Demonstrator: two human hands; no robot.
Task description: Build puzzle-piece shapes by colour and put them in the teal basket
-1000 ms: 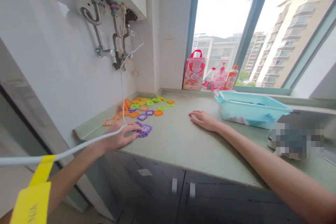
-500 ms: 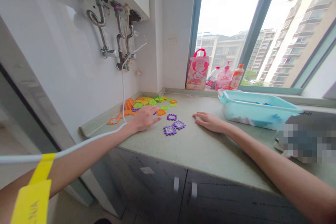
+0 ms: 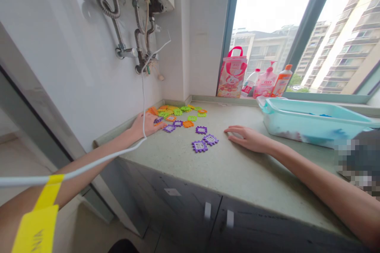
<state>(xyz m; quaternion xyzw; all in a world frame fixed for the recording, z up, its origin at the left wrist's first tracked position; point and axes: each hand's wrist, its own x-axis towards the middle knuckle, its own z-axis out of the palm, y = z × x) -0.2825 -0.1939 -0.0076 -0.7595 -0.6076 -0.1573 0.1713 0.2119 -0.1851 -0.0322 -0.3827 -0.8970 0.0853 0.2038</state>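
My left hand [image 3: 145, 126] lies over the left end of a pile of toothed plastic tiles, fingers stretched out, touching a purple tile [image 3: 158, 120] and orange tiles [image 3: 152, 110]. Part of that end is hidden under it. Green tiles [image 3: 177, 112] and yellow ones spread beyond. Close by lie another purple tile [image 3: 169, 128] and an orange tile [image 3: 188, 124]. Three purple tiles with white printed squares sit apart mid-counter, one of them the nearest tile [image 3: 199, 146]. My right hand [image 3: 247, 138] rests on the counter to their right, fingers extended, holding nothing.
A white cable [image 3: 118, 152] with a yellow tag [image 3: 35, 227] crosses before my left forearm. On the counter [image 3: 237, 182] stands a turquoise tub [image 3: 314, 126]. A pink bag [image 3: 233, 75] and several bottles line the windowsill. Metal pipes [image 3: 117, 31] hang at the left wall.
My left hand has moved left across the pile, uncovering purple and orange tiles that it hid before. The right hand stays resting on the counter. The view has shifted slightly.
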